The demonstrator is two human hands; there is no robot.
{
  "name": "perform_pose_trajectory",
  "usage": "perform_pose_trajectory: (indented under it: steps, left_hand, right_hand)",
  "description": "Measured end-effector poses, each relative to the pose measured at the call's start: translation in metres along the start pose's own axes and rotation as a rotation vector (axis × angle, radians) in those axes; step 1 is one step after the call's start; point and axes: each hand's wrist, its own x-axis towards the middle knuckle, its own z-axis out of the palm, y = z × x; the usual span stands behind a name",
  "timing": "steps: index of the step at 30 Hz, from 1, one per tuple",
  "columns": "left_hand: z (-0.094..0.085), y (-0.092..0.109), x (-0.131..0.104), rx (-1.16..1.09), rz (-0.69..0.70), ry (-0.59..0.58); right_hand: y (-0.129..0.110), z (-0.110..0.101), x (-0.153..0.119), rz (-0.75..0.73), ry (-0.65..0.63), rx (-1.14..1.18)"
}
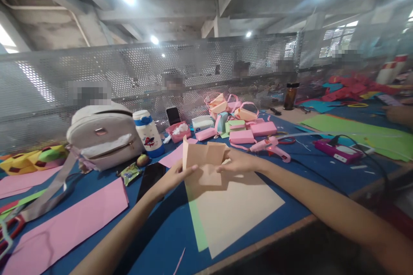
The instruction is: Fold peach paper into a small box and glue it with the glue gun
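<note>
Between both hands is a folded piece of tan paper [204, 154], its creased panels standing up. My left hand [181, 171] pinches its left edge, thumb toward me. At the right side, my right hand [238, 162] grips it with the fingers curled around the edge. Beneath lies a large tan sheet [240, 212], with a green sheet [197, 219] showing along its left side. A pink hot glue gun [269, 146] rests to the right of my right hand. Small folded paper boxes [241, 136] in pink, green and orange are piled behind my hands.
A grey backpack [103, 135], a white and blue bottle [148, 133] and a dark phone [150, 180] are on the left, near pink sheets [74, 227]. A purple power strip [337, 150] with cables and green sheets [364, 133] lie right. Behind stands a perforated metal screen [200, 62].
</note>
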Motion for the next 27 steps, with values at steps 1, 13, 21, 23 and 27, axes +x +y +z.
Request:
perform_pose_trajectory:
  steps: [1, 13, 21, 23, 27]
  left_hand:
    - [0.002, -0.001, 0.002, -0.031, 0.026, 0.038]
    - [0.018, -0.012, 0.005, -0.041, 0.15, 0.251]
    - [0.019, -0.014, 0.003, 0.039, 0.175, 0.3]
    - [0.018, -0.013, 0.003, 0.053, 0.186, 0.303]
    - [0.016, -0.013, 0.007, 0.071, 0.263, 0.297]
  right_hand:
    - [0.001, 0.001, 0.0, 0.046, 0.008, 0.034]
    - [0.007, 0.012, 0.003, 0.069, 0.063, 0.185]
    - [0.012, 0.01, 0.004, 0.072, 0.014, 0.233]
    - [0.012, 0.01, 0.004, 0.085, 0.005, 0.325]
    - [0.013, 0.011, 0.008, 0.12, 0.097, 0.428]
